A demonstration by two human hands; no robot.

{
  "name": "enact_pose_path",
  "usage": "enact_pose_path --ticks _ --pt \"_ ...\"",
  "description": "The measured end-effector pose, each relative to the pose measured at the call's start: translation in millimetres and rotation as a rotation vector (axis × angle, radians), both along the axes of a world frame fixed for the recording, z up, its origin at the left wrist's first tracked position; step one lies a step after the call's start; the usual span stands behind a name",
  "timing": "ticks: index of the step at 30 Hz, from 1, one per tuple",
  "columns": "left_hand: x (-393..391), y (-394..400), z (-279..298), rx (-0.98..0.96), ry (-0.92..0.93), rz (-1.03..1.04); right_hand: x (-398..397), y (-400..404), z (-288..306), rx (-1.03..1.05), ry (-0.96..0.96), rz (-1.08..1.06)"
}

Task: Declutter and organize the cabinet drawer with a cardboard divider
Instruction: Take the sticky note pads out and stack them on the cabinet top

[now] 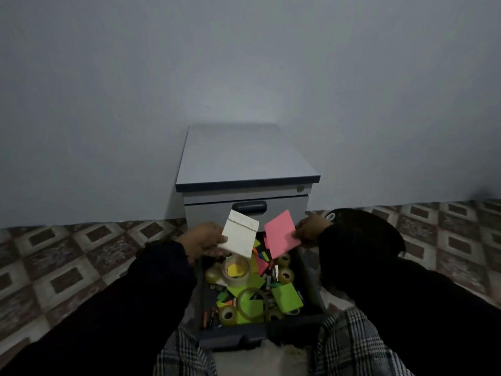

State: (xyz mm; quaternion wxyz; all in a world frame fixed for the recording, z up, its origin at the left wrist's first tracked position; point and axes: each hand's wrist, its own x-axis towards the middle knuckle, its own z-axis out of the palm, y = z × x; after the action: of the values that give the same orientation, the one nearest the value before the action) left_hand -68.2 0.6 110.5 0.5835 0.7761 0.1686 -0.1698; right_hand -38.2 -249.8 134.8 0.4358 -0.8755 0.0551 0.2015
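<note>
Drawer (206, 302) of the grey cabinet (244, 158) stands pulled out toward the person, crowded with tape rolls (235, 270), green and yellow sticky notes (286, 297) and small loose items. No cardboard divider is visible. Left hand (204, 241) grips a white notepad (240, 233) by its lower edge, above the drawer's far end. Right hand (311, 226) pinches a pink pad (282, 233) at its right edge, held tilted. Judgement: the pads are light, fairly stiff as blocks, and best held by the edges; the tape rolls are smooth and likely to roll, so gripping through the core seems safest.
</note>
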Motion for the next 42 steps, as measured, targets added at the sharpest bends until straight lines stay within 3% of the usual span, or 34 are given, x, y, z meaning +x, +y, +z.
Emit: enact_pose_path --ticks 4,18,35,42 --pt "24 -3 37 -0.044 0.001 0.014 32 4 33 -0.146 -0.079 0.019" --pt "167 -8 99 -0.132 -0.053 0.091 201 5 112 0.077 -0.184 -0.136" --pt "303 5 106 -0.230 -0.089 0.097 377 14 90 0.074 -0.166 -0.223" --pt "323 -4 103 -0.203 -0.090 0.100 398 1 65 -0.099 -0.236 -0.204"
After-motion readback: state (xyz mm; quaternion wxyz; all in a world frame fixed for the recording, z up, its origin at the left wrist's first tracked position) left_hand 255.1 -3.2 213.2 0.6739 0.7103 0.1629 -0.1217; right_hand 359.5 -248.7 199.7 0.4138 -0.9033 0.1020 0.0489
